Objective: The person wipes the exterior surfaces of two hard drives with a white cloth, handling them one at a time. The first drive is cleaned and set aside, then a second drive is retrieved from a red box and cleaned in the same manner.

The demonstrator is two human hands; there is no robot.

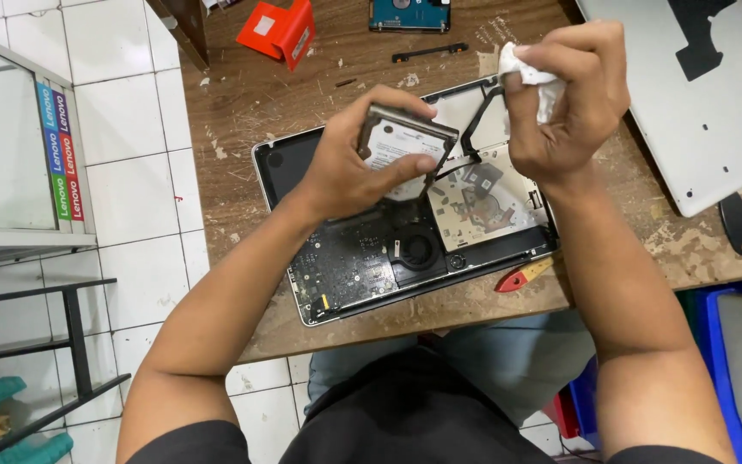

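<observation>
My left hand (349,167) grips a silver hard drive (405,146) with a white label, tilted up above an opened laptop (354,266). The laptop lies bottom side up on the worn wooden table (250,112), with its circuit board, fan and optical drive exposed. My right hand (568,99) is raised beside the drive, fingers closed around a crumpled white tissue (525,73). A thin black cable runs from the drive area toward the laptop's far edge.
A grey laptop bottom cover (706,112) lies at the right. A second hard drive (409,13), a black bracket strip (429,52) and an orange holder (280,33) sit at the far edge. A red-handled tool (521,277) lies by the laptop. Blue bins (732,361) stand below right.
</observation>
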